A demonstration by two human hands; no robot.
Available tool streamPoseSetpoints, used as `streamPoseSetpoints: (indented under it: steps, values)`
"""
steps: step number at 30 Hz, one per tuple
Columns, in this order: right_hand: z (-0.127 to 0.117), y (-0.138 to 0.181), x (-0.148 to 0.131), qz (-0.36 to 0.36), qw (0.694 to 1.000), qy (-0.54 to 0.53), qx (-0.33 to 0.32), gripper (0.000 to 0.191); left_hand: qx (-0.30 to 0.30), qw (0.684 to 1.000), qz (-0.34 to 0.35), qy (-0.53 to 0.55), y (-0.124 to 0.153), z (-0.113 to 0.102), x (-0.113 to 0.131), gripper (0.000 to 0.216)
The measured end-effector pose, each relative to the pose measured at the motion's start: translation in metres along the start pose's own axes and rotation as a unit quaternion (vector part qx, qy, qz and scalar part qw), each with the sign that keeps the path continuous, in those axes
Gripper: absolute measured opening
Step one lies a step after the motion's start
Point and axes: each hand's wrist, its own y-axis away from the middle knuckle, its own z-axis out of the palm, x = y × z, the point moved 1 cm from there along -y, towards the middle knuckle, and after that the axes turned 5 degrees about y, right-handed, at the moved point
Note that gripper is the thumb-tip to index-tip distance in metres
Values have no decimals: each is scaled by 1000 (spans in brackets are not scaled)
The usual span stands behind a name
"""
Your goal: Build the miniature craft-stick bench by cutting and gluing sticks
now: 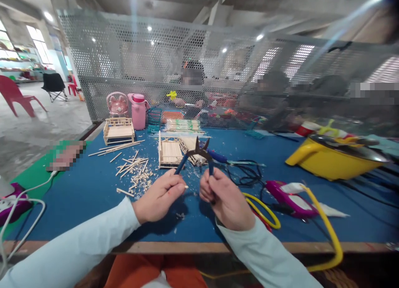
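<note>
My left hand (162, 194) is closed around one blue handle of the cutting pliers (202, 148), and a tiny pale stick end (186, 187) shows at its thumb tip. The other handle is gripped in my right hand (229, 198). The plier jaws point away from me and stand apart, with nothing between them. Just beyond them sits a small model (170, 151) built of thin wooden sticks, with a slatted base and railings. Loose cut sticks and chips (140, 176) lie scattered to the left of my left hand.
A second stick model (119, 132) stands at the back left, beside a pink bottle (139, 113). On the right are a yellow pan (330, 159), a purple power strip (293, 198) and looping cables. A perforated metal screen (140, 72) closes the table's far side; people sit behind it.
</note>
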Motion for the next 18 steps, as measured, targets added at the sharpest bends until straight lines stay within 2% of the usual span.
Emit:
streamPoseSetpoints:
  steps: [2,3,6,8,10,13,15,16,18]
  values:
    - [10,-11,2,19,998,-54,-30,21,24,1000,8,-5,0,-1,2,36]
    - [14,-17,2,27,995,-75,-59,29,25,1000,14,-3,1,0,3,36]
    - [20,-32,0,52,972,-90,-211,59,3,1000,22,-6,1,1,3,37]
    - [19,-40,-3,51,957,-50,-281,61,-8,1000,15,-11,1,2,1,38]
    - [13,-46,-8,28,963,-11,-267,56,26,1000,7,4,0,1,-3,35]
    - [-1,-51,-14,-25,984,29,-174,49,165,985,-8,43,-5,-7,-9,27]
    - [-9,-50,-13,-46,984,121,-123,43,233,970,-36,55,-8,-13,-12,27]
    - [-12,-49,-11,-52,974,196,-104,41,246,966,-56,59,-9,-15,-13,27]
    - [-13,-46,-5,-78,931,350,-73,40,247,962,-89,73,-11,-17,-13,28]
